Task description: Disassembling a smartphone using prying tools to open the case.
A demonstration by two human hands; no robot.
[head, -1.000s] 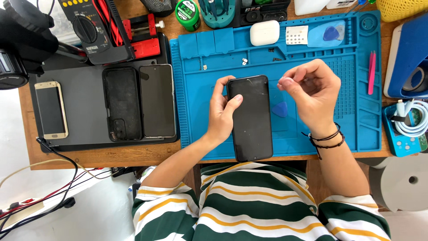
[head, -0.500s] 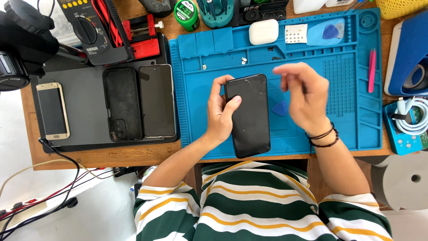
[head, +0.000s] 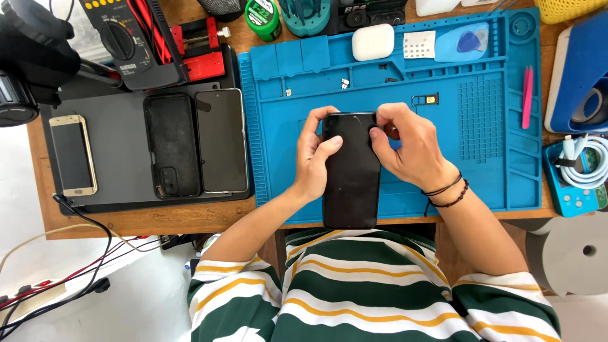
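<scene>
Head view | left hand (head: pixel 315 158) grips black phone (head: pixel 350 171) | right hand (head: pixel 405 144) pinches its top edge | over blue mat (head: pixel 481 126)

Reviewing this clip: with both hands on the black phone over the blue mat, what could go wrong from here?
1. The black phone overhangs the desk edge toward the lap; if the left hand slips, it may drop.
2. The right hand works at the phone's top right edge; the small tray and tiny loose parts on the blue mat could be knocked away.
3. The right fingers cover the working spot, so slips may go unseen.
</scene>
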